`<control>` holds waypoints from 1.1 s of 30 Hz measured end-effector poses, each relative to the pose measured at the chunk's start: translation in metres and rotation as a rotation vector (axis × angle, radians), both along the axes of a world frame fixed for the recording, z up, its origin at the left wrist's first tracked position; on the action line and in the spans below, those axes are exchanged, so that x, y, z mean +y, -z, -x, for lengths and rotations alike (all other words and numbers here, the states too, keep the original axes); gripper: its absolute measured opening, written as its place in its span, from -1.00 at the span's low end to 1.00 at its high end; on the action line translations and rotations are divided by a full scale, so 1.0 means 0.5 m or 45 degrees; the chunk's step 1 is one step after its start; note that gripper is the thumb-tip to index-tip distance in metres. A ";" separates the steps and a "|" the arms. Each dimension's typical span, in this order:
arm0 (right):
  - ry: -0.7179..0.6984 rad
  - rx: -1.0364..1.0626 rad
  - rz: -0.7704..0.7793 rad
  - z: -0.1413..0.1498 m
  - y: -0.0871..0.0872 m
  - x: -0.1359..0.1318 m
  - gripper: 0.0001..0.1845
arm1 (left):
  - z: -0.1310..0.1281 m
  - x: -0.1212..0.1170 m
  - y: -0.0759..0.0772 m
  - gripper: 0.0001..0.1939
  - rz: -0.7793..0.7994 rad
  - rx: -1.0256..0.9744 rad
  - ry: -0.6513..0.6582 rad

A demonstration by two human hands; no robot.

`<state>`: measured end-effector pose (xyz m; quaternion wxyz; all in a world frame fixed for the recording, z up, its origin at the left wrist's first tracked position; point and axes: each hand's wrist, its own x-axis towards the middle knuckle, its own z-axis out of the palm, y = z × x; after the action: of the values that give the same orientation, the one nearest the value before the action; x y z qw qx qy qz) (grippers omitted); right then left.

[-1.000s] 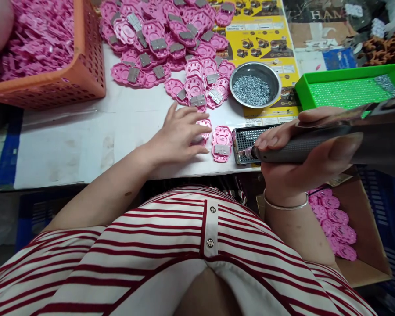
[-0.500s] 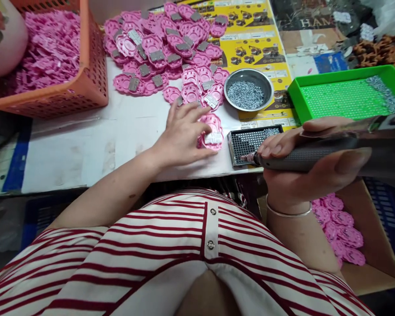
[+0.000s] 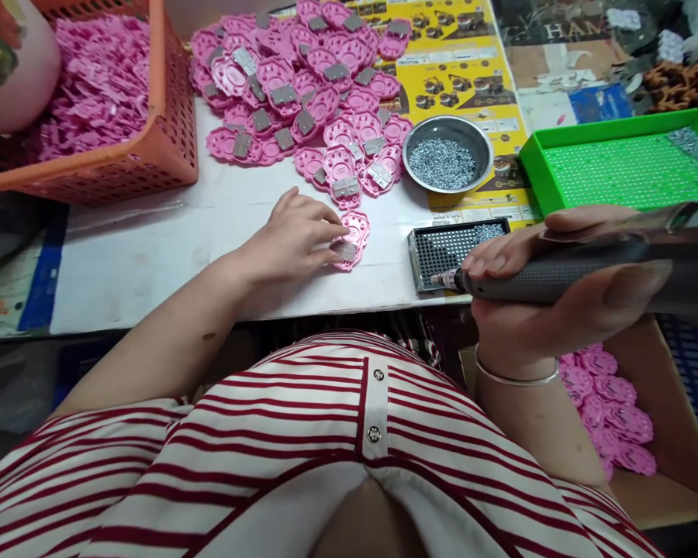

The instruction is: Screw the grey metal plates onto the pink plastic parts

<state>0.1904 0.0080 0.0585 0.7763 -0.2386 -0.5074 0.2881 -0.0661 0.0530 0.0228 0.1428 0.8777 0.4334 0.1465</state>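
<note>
My left hand [image 3: 299, 239] rests over the white tabletop, its fingers bent and its thumb and fingertips at the left edge of a pink plastic part [image 3: 356, 226]. That part lies flat, with a grey metal plate across its near end, partly behind my fingertips. My right hand [image 3: 515, 260] is wrapped round a dark electric screwdriver [image 3: 535, 271], held nearly level and pointing left. Its bit is over the near left corner of a small black perforated tray [image 3: 442, 248], which has small screws at its far right. Whether the bit touches a screw cannot be made out.
A heap of similar pink parts [image 3: 282, 93] lies beyond my left hand. A metal bowl of screws [image 3: 447, 159] and a green tray [image 3: 610, 167] stand at the right. An orange basket [image 3: 171, 116] holds pink pieces. Below my right arm is a cardboard box [image 3: 668, 434] with pink parts.
My left hand moved right, then back left, with the pink part shifting left beside it. The second loose part near the black tray is no longer seen separately. The screwdriver stays at the black tray.
</note>
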 end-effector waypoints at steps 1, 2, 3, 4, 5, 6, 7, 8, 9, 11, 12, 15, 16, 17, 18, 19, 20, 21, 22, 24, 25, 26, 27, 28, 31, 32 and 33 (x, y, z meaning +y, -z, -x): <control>-0.016 0.004 0.006 0.000 0.001 -0.001 -0.70 | -0.006 -0.003 0.007 -0.67 0.002 0.016 0.021; -0.026 0.014 0.015 -0.001 0.001 -0.001 -0.68 | -0.014 -0.005 0.011 -0.69 -0.001 0.033 0.039; -0.030 0.022 0.020 -0.003 0.002 -0.002 -0.68 | -0.023 -0.007 0.014 -0.71 -0.010 0.049 0.046; -0.034 0.022 0.010 -0.005 0.002 -0.002 -0.68 | -0.033 -0.008 0.015 -0.75 -0.026 0.061 0.041; -0.033 0.017 -0.002 -0.008 0.001 -0.002 -0.68 | -0.044 -0.011 0.016 -0.77 -0.044 0.073 0.031; -0.038 0.006 -0.020 -0.012 -0.002 -0.002 -0.67 | -0.055 -0.016 0.016 -0.78 -0.062 0.083 0.024; -0.030 0.001 -0.033 -0.016 -0.005 -0.002 -0.68 | -0.067 -0.022 0.016 -0.79 -0.081 0.089 0.023; -0.006 0.003 -0.041 -0.020 -0.009 -0.003 -0.70 | -0.079 -0.030 0.016 -0.80 -0.100 0.092 0.027; 0.027 0.010 -0.049 -0.023 -0.014 -0.002 -0.74 | -0.090 -0.039 0.017 -0.80 -0.124 0.093 0.034; 0.100 0.041 -0.049 -0.029 -0.023 -0.001 -0.81 | -0.111 -0.056 0.020 -0.79 -0.196 0.101 0.031; 0.128 0.054 -0.046 -0.032 -0.027 0.002 -0.82 | -0.120 -0.064 0.022 -0.79 -0.243 0.108 0.022; 0.143 0.041 -0.024 -0.040 -0.026 0.015 -0.77 | -0.141 -0.078 0.029 -0.76 -0.386 0.116 -0.001; 0.153 0.028 -0.021 -0.043 -0.022 0.021 -0.74 | -0.145 -0.080 0.031 -0.74 -0.425 0.115 -0.002; 0.162 0.016 -0.023 -0.045 -0.017 0.027 -0.72 | -0.149 -0.080 0.032 -0.73 -0.454 0.114 0.000; 0.169 0.004 -0.026 -0.047 -0.012 0.034 -0.71 | -0.151 -0.080 0.033 -0.72 -0.472 0.116 0.002; 0.177 -0.004 -0.024 -0.048 -0.006 0.040 -0.70 | -0.153 -0.079 0.034 -0.71 -0.479 0.116 0.002; 0.181 -0.009 -0.025 -0.049 0.000 0.046 -0.70 | -0.154 -0.079 0.035 -0.72 -0.473 0.111 -0.001; 0.182 -0.013 -0.026 -0.048 0.005 0.051 -0.70 | -0.154 -0.078 0.035 -0.73 -0.458 0.099 -0.007; 0.185 -0.018 -0.029 -0.048 0.010 0.055 -0.69 | -0.154 -0.077 0.036 -0.74 -0.439 0.080 -0.016; 0.182 -0.042 -0.042 -0.045 0.017 0.061 -0.69 | -0.153 -0.077 0.037 -0.77 -0.408 0.039 -0.044; 0.182 -0.056 -0.042 -0.044 0.020 0.062 -0.69 | -0.153 -0.077 0.038 -0.77 -0.399 0.024 -0.057; 0.183 -0.066 -0.036 -0.042 0.022 0.062 -0.70 | -0.153 -0.078 0.039 -0.78 -0.393 0.018 -0.066; 0.180 -0.077 -0.028 -0.042 0.023 0.061 -0.71 | -0.153 -0.078 0.040 -0.78 -0.389 0.017 -0.071; 0.178 -0.084 -0.022 -0.041 0.024 0.060 -0.71 | -0.153 -0.079 0.041 -0.78 -0.385 0.018 -0.074; 0.180 -0.094 0.008 -0.041 0.026 0.058 -0.72 | -0.154 -0.079 0.043 -0.77 -0.361 0.018 -0.086; 0.182 -0.099 0.011 -0.041 0.027 0.058 -0.72 | -0.155 -0.079 0.044 -0.77 -0.351 0.017 -0.090; 0.186 -0.098 0.007 -0.042 0.028 0.059 -0.72 | -0.155 -0.079 0.044 -0.77 -0.342 0.015 -0.093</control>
<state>0.2112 0.0373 0.0445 0.7745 -0.2881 -0.5172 0.2228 0.0114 0.0133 0.0010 0.0161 0.8734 0.4423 0.2033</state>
